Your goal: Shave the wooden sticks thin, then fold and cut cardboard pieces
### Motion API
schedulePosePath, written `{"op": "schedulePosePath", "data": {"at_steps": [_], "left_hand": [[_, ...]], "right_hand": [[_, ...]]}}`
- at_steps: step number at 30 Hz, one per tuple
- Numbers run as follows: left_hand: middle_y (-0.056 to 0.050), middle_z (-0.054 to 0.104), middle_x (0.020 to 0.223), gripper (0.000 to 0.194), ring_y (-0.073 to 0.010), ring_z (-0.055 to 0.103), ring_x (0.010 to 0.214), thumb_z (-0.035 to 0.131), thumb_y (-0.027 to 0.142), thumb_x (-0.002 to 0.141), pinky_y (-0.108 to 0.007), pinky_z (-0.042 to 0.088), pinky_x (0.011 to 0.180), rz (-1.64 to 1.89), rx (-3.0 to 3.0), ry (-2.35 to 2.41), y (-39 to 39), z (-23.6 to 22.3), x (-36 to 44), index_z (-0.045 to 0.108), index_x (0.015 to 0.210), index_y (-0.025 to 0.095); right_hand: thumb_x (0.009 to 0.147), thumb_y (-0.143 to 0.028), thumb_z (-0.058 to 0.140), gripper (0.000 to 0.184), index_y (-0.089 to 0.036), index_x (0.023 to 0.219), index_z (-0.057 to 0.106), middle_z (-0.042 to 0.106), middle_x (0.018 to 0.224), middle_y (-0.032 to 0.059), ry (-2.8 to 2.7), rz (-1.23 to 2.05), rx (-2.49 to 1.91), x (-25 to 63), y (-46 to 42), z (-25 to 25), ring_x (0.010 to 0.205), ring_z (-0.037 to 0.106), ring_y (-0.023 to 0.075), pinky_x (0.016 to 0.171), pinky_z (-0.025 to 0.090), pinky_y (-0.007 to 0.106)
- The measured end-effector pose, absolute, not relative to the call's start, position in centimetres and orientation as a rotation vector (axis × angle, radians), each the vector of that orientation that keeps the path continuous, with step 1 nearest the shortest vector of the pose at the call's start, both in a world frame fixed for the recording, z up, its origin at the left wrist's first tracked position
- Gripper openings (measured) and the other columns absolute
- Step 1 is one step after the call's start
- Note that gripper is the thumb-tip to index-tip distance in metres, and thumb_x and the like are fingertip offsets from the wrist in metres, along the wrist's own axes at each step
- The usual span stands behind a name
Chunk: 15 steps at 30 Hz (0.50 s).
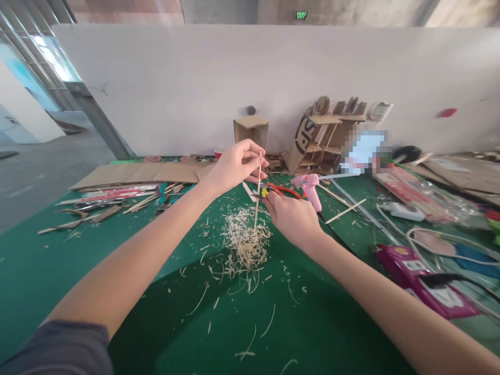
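Note:
My left hand (244, 164) pinches the upper end of a thin wooden stick (257, 208), which stands nearly upright with its lower end in a pile of curly wood shavings (246, 242). Closed beside the stick, my right hand (295, 216) holds what looks like a small knife (263, 193) with a dark blade and a yellow part. The blade meets the stick just below my left fingers; my right fingers cover most of the handle. Right behind that hand are the red-orange handles of a tool (287, 190), partly hidden.
A pink glue gun (311, 190) stands beyond my right hand. Cardboard shelves (308, 138) and a cardboard box (252, 130) line the back. A purple power strip (425, 281) with cables lies at right. Cardboard strips (144, 174) and tools lie at left on the green table (187, 333).

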<state>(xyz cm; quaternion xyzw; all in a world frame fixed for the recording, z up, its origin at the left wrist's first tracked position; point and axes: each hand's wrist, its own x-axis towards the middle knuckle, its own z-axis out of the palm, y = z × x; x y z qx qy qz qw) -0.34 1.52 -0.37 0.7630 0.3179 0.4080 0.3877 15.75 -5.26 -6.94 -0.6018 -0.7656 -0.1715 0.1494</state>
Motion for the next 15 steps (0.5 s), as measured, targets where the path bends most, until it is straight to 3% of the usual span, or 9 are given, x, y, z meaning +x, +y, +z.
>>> {"op": "schedulePosePath", "data": {"at_steps": [6, 11, 15], "left_hand": [[-0.008, 0.066, 0.099, 0.009, -0.0132, 0.068, 0.073, 0.049, 0.025, 0.091, -0.023, 0.058, 0.063, 1.065, 1.938, 0.805, 1.63, -0.39, -0.56, 0.046, 0.096, 0.018], [-0.008, 0.066, 0.102, 0.01, -0.0127, 0.068, 0.074, 0.049, 0.026, 0.091, -0.024, 0.058, 0.067, 1.015, 1.946, 0.813, 1.33, 0.15, -0.81, 0.047, 0.097, 0.018], [-0.009, 0.066, 0.101, 0.008, -0.0128, 0.068, 0.076, 0.047, 0.023, 0.092, -0.024, 0.058, 0.068, 1.009, 1.951, 0.792, 1.15, 0.2, -0.56, 0.047, 0.097, 0.017]], "right_hand": [[0.097, -0.04, 0.026, 0.039, -0.02, 0.089, 0.059, 0.062, 0.061, 0.0034, -2.454, -0.428, -1.687, 15.85, -6.03, -8.04, 0.047, 0.048, 0.012, 0.051, 0.014, 0.028], [0.098, -0.042, 0.018, 0.046, -0.019, 0.093, 0.058, 0.066, 0.07, 0.0045, -2.223, -0.526, -1.735, 16.14, -5.26, -7.25, 0.053, 0.052, 0.013, 0.052, 0.014, 0.028], [0.098, -0.041, 0.02, 0.044, -0.018, 0.094, 0.056, 0.063, 0.066, 0.004, -2.251, -0.498, -1.745, 16.2, -5.15, -7.08, 0.05, 0.05, 0.0122, 0.051, 0.013, 0.028]]}}
